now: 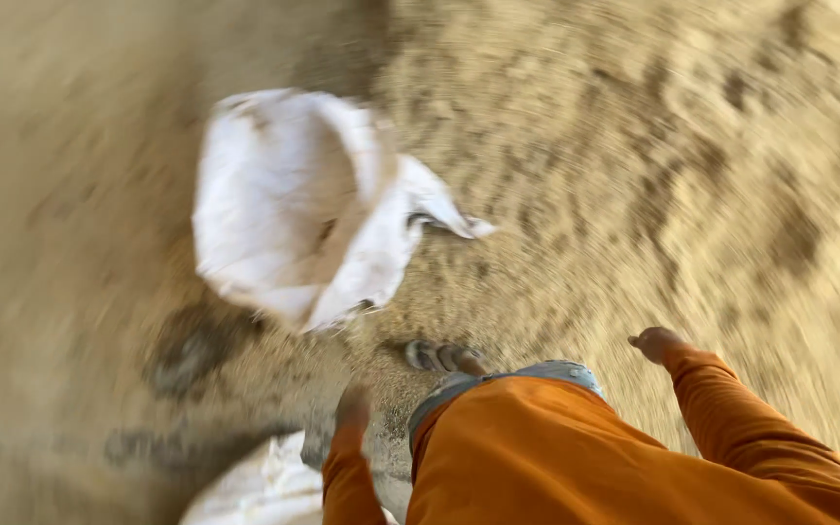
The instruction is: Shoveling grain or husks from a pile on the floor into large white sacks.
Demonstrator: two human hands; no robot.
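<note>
The white woven sack [294, 209] is lying, or possibly hanging in mid-air, with its mouth gaping open, well ahead of both hands and apart from them; the blur is making it impossible to tell whether it is resting on the sand [653, 165] or not. Neither hand is touching it. The left hand [353, 406] is sitting nearest to it, below the sack's lower edge, and its grip is too smeared to read, so I cannot tell whether the fingers are spread or closed. The right hand [655, 342] is reaching out to the side, well away from the sack, with the fingers looking curled together on nothing. Both arms are wearing orange sleeves [751, 428], and a sandalled foot [442, 357] is showing between the two hands, planted on the loose sand. A second white sack [264, 486] is lying just beside the left grip, at the bottom edge of the view. Judging from this, handling the open sack well is calling for steady footing on the shifting sand, for taking the rim with both grips on opposite sides so the mouth is staying wide, and for keeping the fabric from folding in on itself, since the thin woven cloth is looking limp and easily collapsed.
</note>
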